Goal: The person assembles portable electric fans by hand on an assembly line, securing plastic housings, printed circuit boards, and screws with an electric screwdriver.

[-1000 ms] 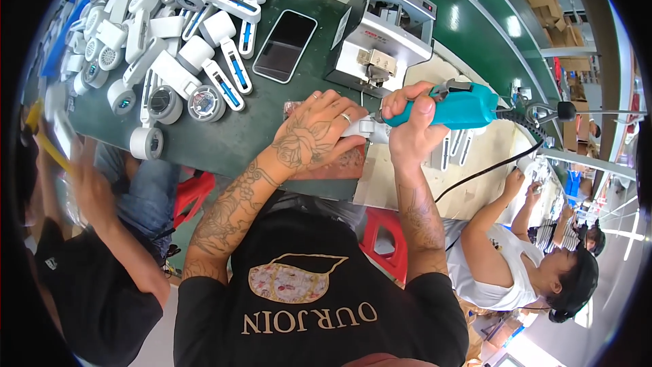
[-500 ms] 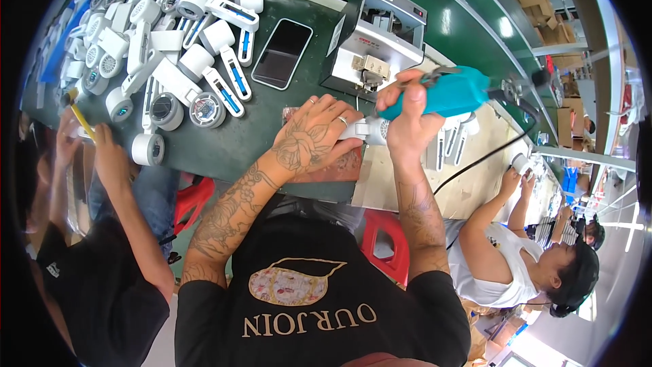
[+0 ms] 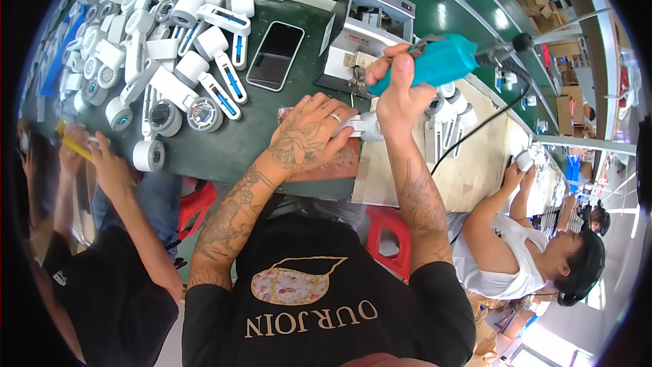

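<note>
The white unit lay at the left hand's fingertips, its round head jutting out to their right. Those fingers were slightly spread and bent, thumb and forefinger grasping the unit's near end, which they hid, above a red mat. The right hand was clenched round a teal driver, raised above the unit; the driver's tip was hard to make out. Just beyond the right fingers stood a machine, its open top holding parts too small to tell. A phone lay beyond the left fingers, and farther left a pile of units, its far edge blurred.
</note>
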